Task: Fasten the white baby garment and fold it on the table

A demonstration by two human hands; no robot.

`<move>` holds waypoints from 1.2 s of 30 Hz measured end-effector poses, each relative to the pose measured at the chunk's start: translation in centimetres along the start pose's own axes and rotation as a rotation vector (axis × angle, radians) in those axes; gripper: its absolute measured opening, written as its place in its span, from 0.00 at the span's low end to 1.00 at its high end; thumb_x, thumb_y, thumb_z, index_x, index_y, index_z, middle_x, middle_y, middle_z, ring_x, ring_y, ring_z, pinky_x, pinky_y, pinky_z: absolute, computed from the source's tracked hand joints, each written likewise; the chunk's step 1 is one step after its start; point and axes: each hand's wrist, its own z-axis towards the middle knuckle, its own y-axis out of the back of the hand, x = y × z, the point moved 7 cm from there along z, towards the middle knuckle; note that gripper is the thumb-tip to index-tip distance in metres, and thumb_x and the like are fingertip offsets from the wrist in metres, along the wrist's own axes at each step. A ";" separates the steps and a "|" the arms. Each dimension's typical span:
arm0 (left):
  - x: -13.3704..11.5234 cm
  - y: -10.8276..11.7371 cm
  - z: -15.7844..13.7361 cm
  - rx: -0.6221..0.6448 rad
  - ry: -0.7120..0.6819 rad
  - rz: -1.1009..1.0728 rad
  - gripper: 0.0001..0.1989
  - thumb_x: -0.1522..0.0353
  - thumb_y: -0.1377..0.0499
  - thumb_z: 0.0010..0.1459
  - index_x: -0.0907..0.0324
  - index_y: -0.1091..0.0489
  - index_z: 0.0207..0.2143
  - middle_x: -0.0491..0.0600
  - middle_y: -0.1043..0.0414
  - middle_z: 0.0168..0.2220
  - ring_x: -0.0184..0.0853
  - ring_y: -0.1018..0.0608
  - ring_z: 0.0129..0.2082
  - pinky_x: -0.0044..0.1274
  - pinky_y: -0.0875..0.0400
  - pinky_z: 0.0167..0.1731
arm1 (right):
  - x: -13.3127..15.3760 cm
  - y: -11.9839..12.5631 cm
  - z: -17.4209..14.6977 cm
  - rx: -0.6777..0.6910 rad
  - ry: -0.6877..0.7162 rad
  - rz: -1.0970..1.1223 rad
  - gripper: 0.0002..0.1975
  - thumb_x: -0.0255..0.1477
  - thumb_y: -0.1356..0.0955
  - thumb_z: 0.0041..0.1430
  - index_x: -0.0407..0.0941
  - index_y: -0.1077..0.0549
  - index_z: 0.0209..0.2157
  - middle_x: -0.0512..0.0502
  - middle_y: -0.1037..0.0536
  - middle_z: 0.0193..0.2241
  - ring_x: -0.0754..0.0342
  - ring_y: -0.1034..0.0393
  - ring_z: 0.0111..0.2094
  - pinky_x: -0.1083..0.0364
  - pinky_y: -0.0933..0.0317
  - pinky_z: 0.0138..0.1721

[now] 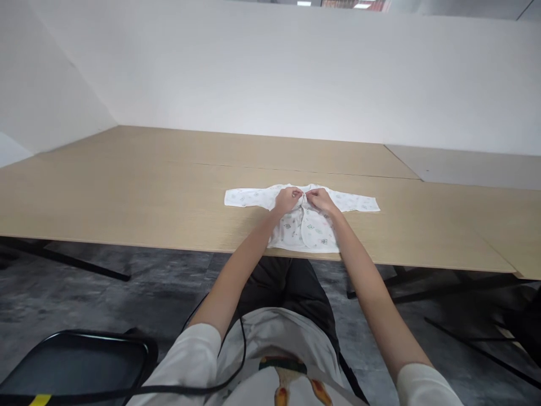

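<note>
Shirt (302, 223) lies flat near the table's (147, 192) front edge, sleeves spread left and right, so its long axis runs across the view; neck points away, hem toward the person. Left hand (288, 199) and right hand (320, 198) meet at the neckline, fingers pinching the front opening.

Tabletop (127, 186) lying open left and right of the baby shirt (302, 223) — wall (270, 73) closing off the far edge, black chair (76, 361) sitting low-left.
</note>
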 end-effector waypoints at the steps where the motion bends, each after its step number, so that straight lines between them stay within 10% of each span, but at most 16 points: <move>1: 0.1 0.0 0.0 -0.003 0.000 -0.035 0.11 0.67 0.44 0.56 0.59 0.24 0.37 0.49 0.22 0.38 0.33 0.22 0.39 0.22 0.30 0.41 | 0.0 -0.1 0.0 0.017 -0.012 0.036 0.10 0.28 0.37 0.48 0.39 0.25 0.28 0.54 0.36 0.12 0.61 0.45 0.15 0.61 0.49 0.19; 9: 0.0 -0.1 -0.3 0.005 0.010 -0.159 0.11 0.65 0.44 0.56 0.61 0.25 0.37 0.50 0.21 0.38 0.32 0.21 0.39 0.22 0.29 0.41 | 0.2 -0.4 -0.2 -0.003 0.041 0.076 0.07 0.31 0.33 0.48 0.42 0.31 0.28 0.52 0.29 0.16 0.63 0.46 0.12 0.61 0.50 0.16; 29: -0.4 0.8 -0.9 0.026 0.083 0.348 0.13 0.71 0.51 0.58 0.58 0.27 0.36 0.52 0.24 0.40 0.36 0.26 0.41 0.25 0.33 0.40 | 0.4 0.4 -0.2 -0.136 0.013 -0.172 0.06 0.30 0.35 0.47 0.42 0.30 0.23 0.54 0.34 0.12 0.59 0.41 0.17 0.59 0.46 0.23; 36: -1.5 -0.1 -1.5 0.258 -0.015 0.141 0.14 0.72 0.49 0.51 0.60 0.23 0.31 0.51 0.22 0.36 0.33 0.24 0.35 0.23 0.32 0.39 | 1.3 -0.5 -1.6 0.232 -0.005 -0.189 0.19 0.42 0.33 0.51 0.43 0.34 0.16 0.53 0.37 0.11 0.62 0.46 0.13 0.60 0.52 0.17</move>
